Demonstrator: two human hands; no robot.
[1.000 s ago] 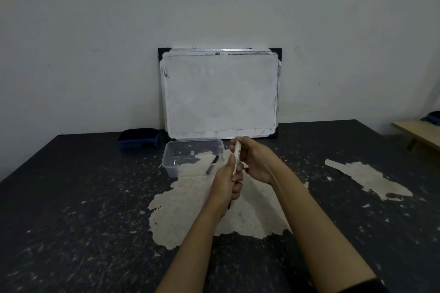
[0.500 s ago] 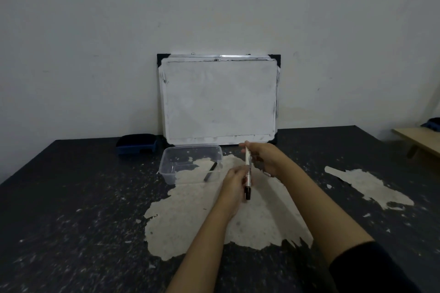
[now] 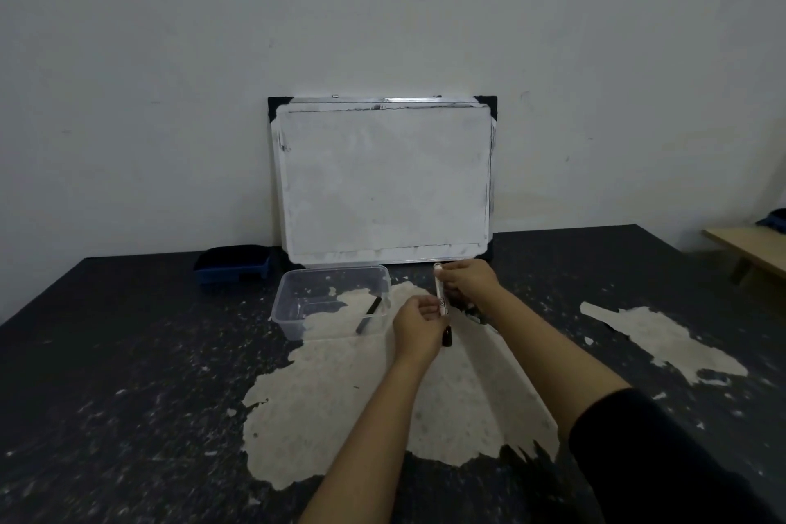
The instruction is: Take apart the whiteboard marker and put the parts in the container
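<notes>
Since a second earlier, both hands had drifted right of the container, and the marker, then buried in the two fists, stood mostly exposed between them. The right hand [image 3: 468,283] pinched the white plastic barrel [image 3: 440,294] near its upper end, fingers curled shut around it, the tube held nearly upright. The left hand [image 3: 417,328] was closed loosely at the barrel's lower part, and a small dark piece [image 3: 446,337] showed just below its fingers; whether that piece was joined to the barrel or already free could not be told. Just left of the hands sat the clear, thin-walled rectangular container [image 3: 293,325], with one slim black stick-like part [image 3: 369,313] lying slantwise inside. It rested on the matte black table [image 3: 106,374], whose coating had flaked away in rough pale patches. Behind, a smudged whiteboard [image 3: 383,183] with black corner caps leaned against the wall, a dark blue eraser [image 3: 233,268] beside it.
</notes>
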